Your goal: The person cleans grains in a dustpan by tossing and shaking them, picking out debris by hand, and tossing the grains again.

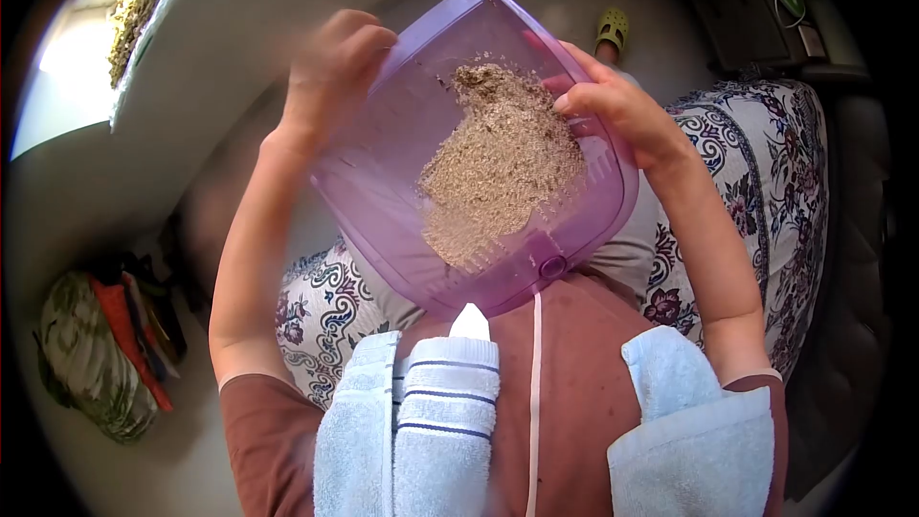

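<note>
A see-through purple plastic tray (pixel 383 144) is held tilted above my lap. On its floor lies a heap of small tan grains or seeds (pixel 507 153), with a darker clump at the far end. My right hand (pixel 613 101) grips the tray's right side, thumb inside near the heap and fingers behind the wall. At the upper left edge, my left hand (pixel 340 62) is closed with curled fingers against the rim; it is slightly blurred and its fingertips are partly hidden.
Patterned fabric (pixel 747 182) covers the seat around me. A light blue towel (pixel 445 412) hangs over my chest. Dried plant material lies on a bright sheet (pixel 144 38) at the upper left. Bags (pixel 91 354) rest on the floor at left; a yellow-green clog (pixel 613 29) shows beyond the tray.
</note>
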`<action>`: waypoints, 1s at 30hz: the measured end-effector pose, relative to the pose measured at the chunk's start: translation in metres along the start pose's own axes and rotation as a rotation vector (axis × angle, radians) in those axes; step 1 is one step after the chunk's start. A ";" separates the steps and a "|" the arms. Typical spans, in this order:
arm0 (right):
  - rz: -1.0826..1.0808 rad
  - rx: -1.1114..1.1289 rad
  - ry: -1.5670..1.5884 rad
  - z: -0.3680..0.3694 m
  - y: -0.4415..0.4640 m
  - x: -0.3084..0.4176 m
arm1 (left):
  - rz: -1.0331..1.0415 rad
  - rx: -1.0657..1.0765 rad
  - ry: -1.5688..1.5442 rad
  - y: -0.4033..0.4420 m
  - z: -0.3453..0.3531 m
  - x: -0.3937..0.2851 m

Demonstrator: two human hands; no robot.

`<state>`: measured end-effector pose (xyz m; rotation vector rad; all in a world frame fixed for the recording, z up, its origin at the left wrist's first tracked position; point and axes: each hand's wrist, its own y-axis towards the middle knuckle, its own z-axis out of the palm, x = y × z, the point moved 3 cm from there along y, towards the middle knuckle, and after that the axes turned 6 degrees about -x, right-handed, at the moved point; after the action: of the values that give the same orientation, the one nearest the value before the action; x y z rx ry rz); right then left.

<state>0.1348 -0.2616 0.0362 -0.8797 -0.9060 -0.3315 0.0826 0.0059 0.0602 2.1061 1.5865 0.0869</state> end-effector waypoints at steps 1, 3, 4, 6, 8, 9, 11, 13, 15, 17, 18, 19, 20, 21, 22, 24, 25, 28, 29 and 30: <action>0.000 -0.010 0.000 0.003 -0.002 0.003 | -0.131 0.084 -0.263 0.002 0.005 -0.013; 0.005 -0.010 -0.018 0.007 0.000 0.005 | -0.055 0.143 -0.297 0.006 0.012 -0.032; 0.011 -0.005 -0.033 0.008 0.000 0.005 | -0.037 0.153 -0.308 0.005 0.017 -0.037; 0.011 0.005 -0.047 0.007 -0.001 0.003 | -0.036 0.187 -0.238 0.006 0.025 -0.042; -0.001 0.018 -0.045 0.005 0.001 0.002 | -0.037 0.203 -0.190 0.007 0.029 -0.045; -0.001 0.019 -0.047 0.005 0.000 0.002 | -0.038 0.202 -0.178 0.008 0.031 -0.047; 0.000 0.024 -0.052 0.007 -0.001 0.005 | -0.038 0.196 -0.154 0.008 0.033 -0.048; -0.005 0.022 -0.057 0.007 -0.001 0.005 | -0.033 0.188 -0.134 0.008 0.034 -0.049; -0.006 0.019 -0.062 0.006 -0.001 0.005 | -0.017 0.196 -0.153 0.009 0.035 -0.049; -0.006 0.014 -0.068 0.006 -0.002 0.005 | -0.004 0.217 -0.171 0.009 0.036 -0.049; -0.008 0.015 -0.068 0.006 -0.002 0.005 | 0.001 0.233 -0.176 0.010 0.037 -0.049; -0.010 0.017 -0.067 0.006 -0.003 0.005 | 0.008 0.250 -0.182 0.011 0.037 -0.049; -0.011 0.018 -0.067 0.006 -0.002 0.005 | 0.000 0.227 -0.214 0.011 0.036 -0.048; -0.010 0.010 -0.067 0.005 -0.002 0.004 | -0.007 0.205 -0.247 0.011 0.035 -0.048; -0.008 0.001 -0.065 0.003 -0.001 0.003 | -0.014 0.183 -0.280 0.010 0.034 -0.047; 0.002 -0.013 -0.065 -0.001 -0.001 0.001 | -0.100 0.157 -0.376 0.013 0.025 -0.039; 0.011 -0.017 -0.068 -0.003 -0.001 0.001 | -0.145 0.143 -0.423 0.014 0.017 -0.033; 0.014 -0.025 -0.056 -0.002 -0.003 0.002 | -0.386 0.056 -0.315 0.014 0.001 0.007; 0.011 -0.028 -0.048 -0.002 -0.003 0.003 | -0.351 0.049 -0.059 0.013 -0.005 0.024; 0.011 -0.027 -0.046 -0.002 -0.003 0.003 | -0.311 0.041 0.196 0.014 -0.011 0.031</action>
<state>0.1355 -0.2644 0.0393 -0.9198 -0.9408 -0.3163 0.1009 0.0352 0.0682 1.9019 2.0285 0.1590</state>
